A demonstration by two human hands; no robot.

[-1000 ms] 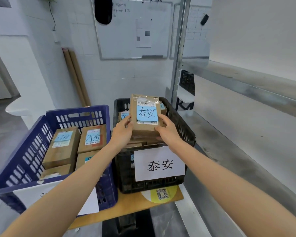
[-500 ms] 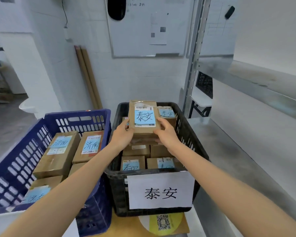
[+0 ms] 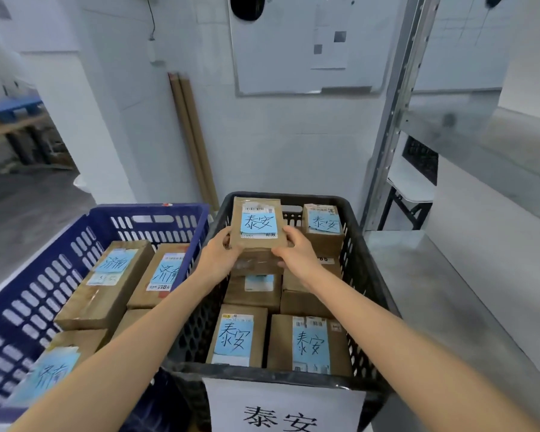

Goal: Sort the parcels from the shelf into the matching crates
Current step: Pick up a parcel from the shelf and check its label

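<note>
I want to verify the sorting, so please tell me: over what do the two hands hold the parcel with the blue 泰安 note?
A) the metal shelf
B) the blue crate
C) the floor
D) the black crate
D: the left hand and the right hand grip the parcel over the inside of the black crate, whose front sign also reads 泰安.
</note>
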